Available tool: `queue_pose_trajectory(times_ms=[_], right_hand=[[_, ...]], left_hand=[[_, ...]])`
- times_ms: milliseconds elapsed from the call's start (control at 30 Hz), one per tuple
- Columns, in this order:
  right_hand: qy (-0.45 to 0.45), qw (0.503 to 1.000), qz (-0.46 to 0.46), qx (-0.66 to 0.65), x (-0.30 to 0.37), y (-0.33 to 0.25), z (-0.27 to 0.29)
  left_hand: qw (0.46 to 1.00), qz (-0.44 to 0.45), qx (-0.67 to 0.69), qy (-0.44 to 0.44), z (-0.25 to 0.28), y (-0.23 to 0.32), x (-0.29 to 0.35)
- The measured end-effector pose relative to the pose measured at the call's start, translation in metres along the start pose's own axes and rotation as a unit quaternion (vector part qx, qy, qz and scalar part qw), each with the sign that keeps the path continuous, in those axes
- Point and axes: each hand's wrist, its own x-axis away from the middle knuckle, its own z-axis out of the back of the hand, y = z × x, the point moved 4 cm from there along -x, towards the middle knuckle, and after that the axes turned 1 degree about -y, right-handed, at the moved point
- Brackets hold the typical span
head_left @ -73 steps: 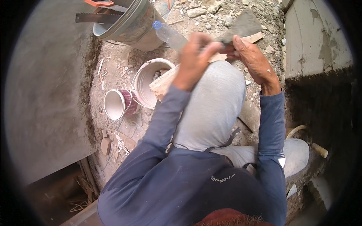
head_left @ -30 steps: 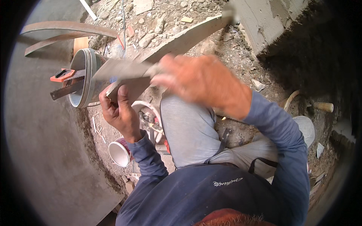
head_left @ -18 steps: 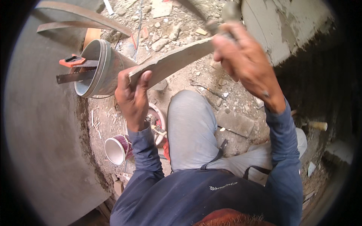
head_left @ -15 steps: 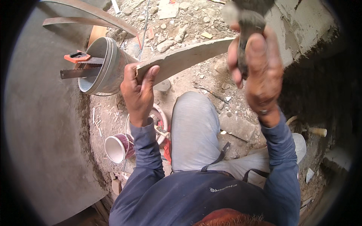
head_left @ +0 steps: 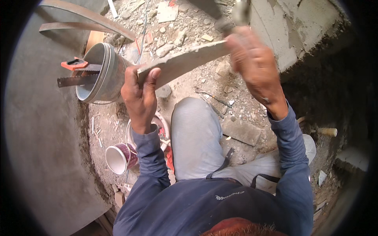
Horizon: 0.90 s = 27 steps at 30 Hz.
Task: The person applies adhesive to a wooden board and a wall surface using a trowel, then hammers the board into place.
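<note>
Left hand [head_left: 138, 96]: clamped on the near end of the grey board [head_left: 183, 63], thumb on its face. Board: held aloft, slanting away past the bucket [head_left: 113, 72] on the ground; far end hidden. Right hand [head_left: 256, 65]: blurred, fingers curled round the handle of a dark-bladed tool [head_left: 206, 8]; exact grip cannot be told. Recommended: steady the board's near end, with left fingers clear of its upper edge and the blade.

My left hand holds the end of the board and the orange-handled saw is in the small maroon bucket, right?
Wrong container: the head view shows the orange-handled saw in the big grey bucket. Your left hand does hold the end of the board.
</note>
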Motion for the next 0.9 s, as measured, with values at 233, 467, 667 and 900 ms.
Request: queue_pose_trajectory(times_ms=[233, 467, 667, 900], right_hand=[[-0.057, 0.989, -0.013, 0.136, 0.006, 0.045, -0.017], [-0.151, 0.947, -0.126, 0.253, 0.012, 0.113, -0.017], [-0.045, 0.976, -0.071, 0.199, 0.012, 0.125, -0.007], [0.055, 0.991, 0.005, 0.123, -0.001, 0.103, 0.001]], left_hand=[[0.999, 0.025, 0.038, 0.022, -0.004, 0.0, -0.001], [0.998, 0.03, 0.05, 0.022, -0.007, 0.001, -0.001], [0.998, 0.041, 0.044, 0.033, -0.008, -0.005, 0.003], [0.997, 0.032, 0.057, 0.044, -0.008, -0.006, 0.001]])
